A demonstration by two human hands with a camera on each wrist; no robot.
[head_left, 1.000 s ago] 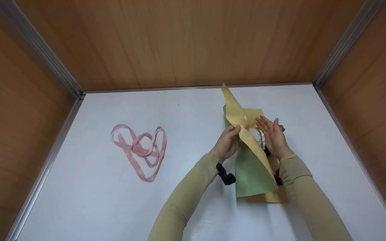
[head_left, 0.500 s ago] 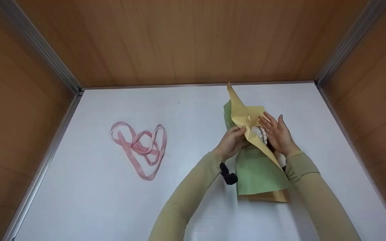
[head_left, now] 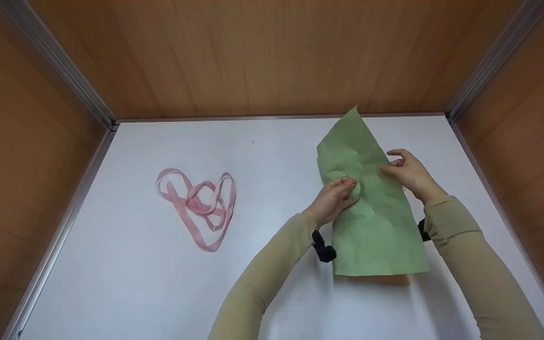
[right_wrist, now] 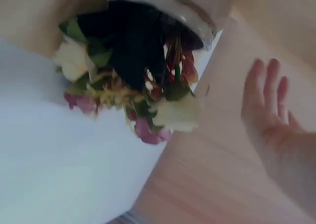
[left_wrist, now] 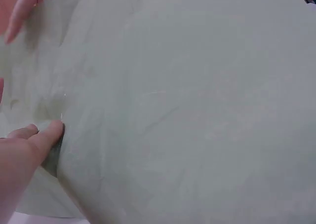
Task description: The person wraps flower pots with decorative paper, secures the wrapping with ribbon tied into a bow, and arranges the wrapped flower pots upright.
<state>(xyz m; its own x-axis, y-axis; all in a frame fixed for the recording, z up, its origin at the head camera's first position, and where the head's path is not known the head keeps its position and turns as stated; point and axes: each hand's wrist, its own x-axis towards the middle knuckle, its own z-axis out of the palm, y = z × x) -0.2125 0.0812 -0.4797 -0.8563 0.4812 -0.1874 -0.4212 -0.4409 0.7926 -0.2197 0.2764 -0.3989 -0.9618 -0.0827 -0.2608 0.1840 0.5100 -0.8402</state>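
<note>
A large green paper sheet [head_left: 376,217], yellow on its underside, stands draped over the right part of the table. The left hand [head_left: 331,200] touches the sheet's left side, fingertips against the green face near a small crease. In the left wrist view, fingertips of the left hand [left_wrist: 37,142] rest at a fold in the paper. Beside the sheet's upper right edge, the right hand [head_left: 409,174] has its thumb against the paper and its fingers extended. A bunch of flowers [right_wrist: 175,110], cream and pink, pokes out of a whitish ruffled wrap [right_wrist: 173,4] in the right wrist view; the paper hides it in the head view.
A loosely looped pink ribbon [head_left: 201,208] lies on the left half of the white table [head_left: 125,283]. Wooden panels [head_left: 272,61] close off the back and both sides. Yellow paper [head_left: 376,279] shows under the green sheet's lower edge.
The folded sheet has swung over to the right, so its green face covers the yellow side and the white wrap. The right hand has shifted right and turned over to the sheet's edge.
</note>
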